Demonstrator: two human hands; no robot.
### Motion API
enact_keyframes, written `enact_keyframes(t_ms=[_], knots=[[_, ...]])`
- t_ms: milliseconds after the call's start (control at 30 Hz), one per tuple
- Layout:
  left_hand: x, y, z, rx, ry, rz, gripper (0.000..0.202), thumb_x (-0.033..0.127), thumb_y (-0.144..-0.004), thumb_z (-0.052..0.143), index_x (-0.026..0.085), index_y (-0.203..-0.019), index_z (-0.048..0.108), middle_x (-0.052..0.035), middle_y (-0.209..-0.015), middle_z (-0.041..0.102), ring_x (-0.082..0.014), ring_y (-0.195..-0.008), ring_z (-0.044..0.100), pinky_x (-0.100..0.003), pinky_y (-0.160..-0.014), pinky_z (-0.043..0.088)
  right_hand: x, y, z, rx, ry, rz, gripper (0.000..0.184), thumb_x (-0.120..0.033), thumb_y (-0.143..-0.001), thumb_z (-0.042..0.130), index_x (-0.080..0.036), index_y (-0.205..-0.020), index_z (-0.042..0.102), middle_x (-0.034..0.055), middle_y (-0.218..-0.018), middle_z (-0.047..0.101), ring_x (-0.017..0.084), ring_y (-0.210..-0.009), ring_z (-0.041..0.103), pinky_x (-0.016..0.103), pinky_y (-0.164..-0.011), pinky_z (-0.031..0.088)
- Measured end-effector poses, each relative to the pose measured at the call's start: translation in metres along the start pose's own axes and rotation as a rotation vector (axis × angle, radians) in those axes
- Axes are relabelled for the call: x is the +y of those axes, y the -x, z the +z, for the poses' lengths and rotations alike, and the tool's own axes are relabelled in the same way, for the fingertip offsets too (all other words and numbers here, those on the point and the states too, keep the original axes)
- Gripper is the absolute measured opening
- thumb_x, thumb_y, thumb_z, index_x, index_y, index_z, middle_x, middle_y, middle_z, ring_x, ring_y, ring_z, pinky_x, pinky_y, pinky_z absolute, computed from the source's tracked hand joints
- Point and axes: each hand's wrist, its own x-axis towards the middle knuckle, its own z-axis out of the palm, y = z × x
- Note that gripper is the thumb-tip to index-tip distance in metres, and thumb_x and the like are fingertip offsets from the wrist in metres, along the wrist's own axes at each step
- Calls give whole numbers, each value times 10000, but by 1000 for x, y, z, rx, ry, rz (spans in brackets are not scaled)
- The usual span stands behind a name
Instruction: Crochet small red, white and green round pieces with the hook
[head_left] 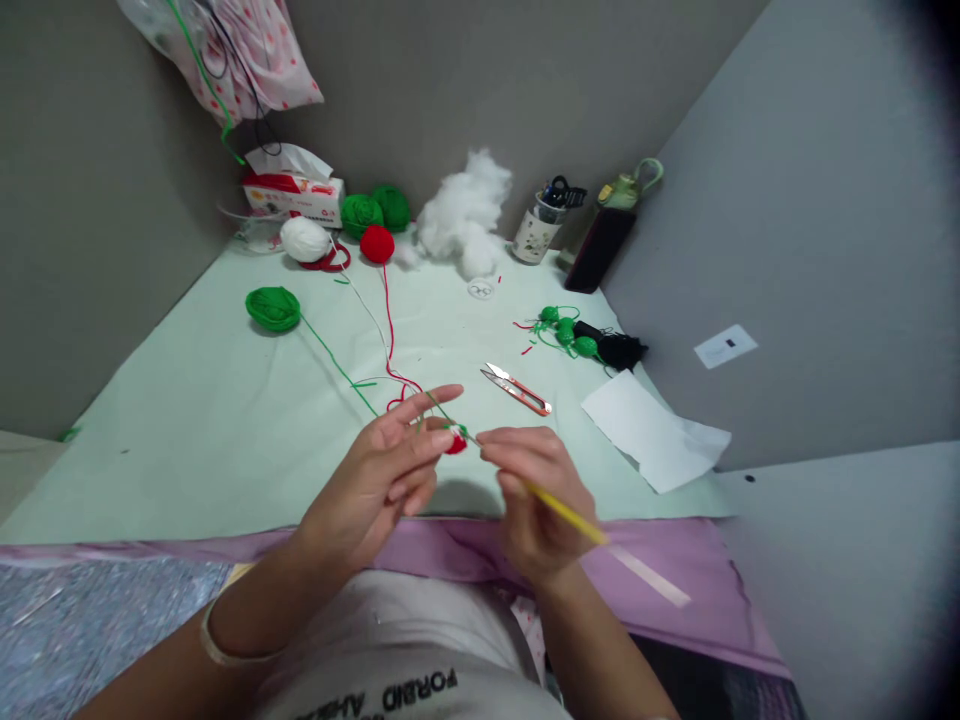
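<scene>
Standing here, I'm watching the left hand (390,470) pinching a small stitched piece (456,443) between thumb and fingers, just above the near part of the table (187,400), while the right hand (544,490) is gripping a yellow-handled hook (566,512), its thin end reaching the piece's edge. The piece is showing a red part below, with white and green at the top, so I'm judging that some red and white work is done and that green is being worked now. It is looking unfinished: a green strand is running near the left fingers, and strands are trailing from the red ball (377,244), the white ball (305,240) and the nearer green ball (273,309). How many stitches are remaining, I'm not able to tell. The snips (517,389) are lying apart from both hands, and the white stuffing (465,215) is sitting farther back, loose and unused there.
</scene>
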Motion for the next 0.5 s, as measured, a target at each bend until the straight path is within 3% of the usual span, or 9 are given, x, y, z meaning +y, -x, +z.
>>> enact_keyframes(t_ms=[133, 267, 367, 500], knots=[[0, 0, 0, 5, -44, 56, 363, 196, -838, 853, 224, -1194, 785, 38, -878, 651, 38, -413, 268, -93, -366, 340, -1, -11, 3, 127, -396, 288, 215, -227, -1056, 571, -274, -1057, 781, 33, -903, 752, 170, -731, 669, 328, -620, 577], [-7, 0, 2, -47, -99, 69, 314, 237, -837, 866, 251, -1146, 810, 51, -826, 623, 25, -423, 311, -101, -382, 373, -1, -14, 9, 71, -407, 342, 192, -220, -1040, 608, -264, -1036, 795, 41, -953, 782, 186, -856, 713, 332, -716, 602], [-12, -2, 2, -4, -138, 128, 336, 236, -827, 880, 260, -1155, 812, 37, -876, 649, 11, -462, 380, -112, -430, 440, -2, -10, 9, 46, -275, 299, 245, -152, -1036, 590, -285, -1114, 781, 26, -961, 781, 177, -867, 720, 326, -747, 610], [-12, -3, 1, 9, -65, 120, 429, 236, -798, 908, 256, -1212, 796, 67, -747, 585, -2, -458, 351, -111, -422, 438, 0, -1, 6, -51, 81, 20, 368, -114, -982, 661, -322, -1273, 747, 59, -1130, 768, 215, -1020, 732, 364, -831, 623]])
